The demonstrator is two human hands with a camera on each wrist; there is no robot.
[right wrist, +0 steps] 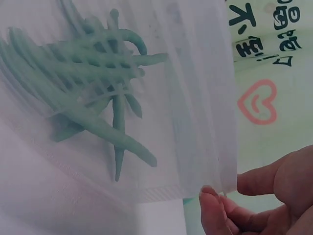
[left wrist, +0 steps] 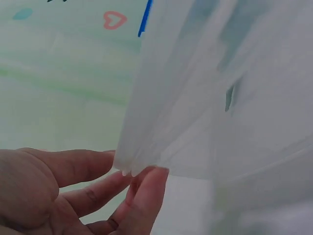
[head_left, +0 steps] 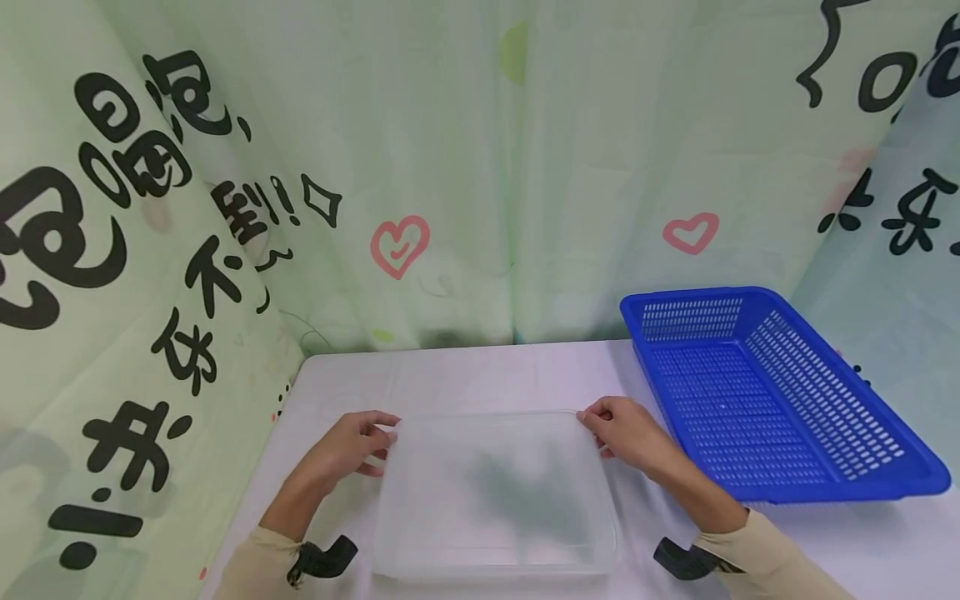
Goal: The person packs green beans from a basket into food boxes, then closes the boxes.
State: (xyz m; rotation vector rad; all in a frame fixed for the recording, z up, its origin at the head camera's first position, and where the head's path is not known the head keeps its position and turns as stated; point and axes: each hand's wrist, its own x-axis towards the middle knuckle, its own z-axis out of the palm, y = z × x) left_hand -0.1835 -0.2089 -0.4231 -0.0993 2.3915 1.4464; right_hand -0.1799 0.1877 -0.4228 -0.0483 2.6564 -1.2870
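Note:
A translucent white plastic box (head_left: 450, 500) with its lid (head_left: 480, 442) on top lies on the table in front of me. Through its cloudy wall, long slender green vegetables (right wrist: 98, 98) show in the right wrist view, and only as a dim green shadow in the head view. My left hand (head_left: 356, 442) pinches the lid's far left corner between thumb and fingertips. At the far right corner, my right hand (head_left: 626, 433) grips the lid's edge the same way, thumb on one side and curled fingers on the other.
A blue perforated plastic basket (head_left: 795, 475) stands on the right of the table, just beyond my right forearm. The table (head_left: 465, 375) has a white cover. Pale green curtains (head_left: 465, 167) with black writing and pink hearts hang behind it and at both sides.

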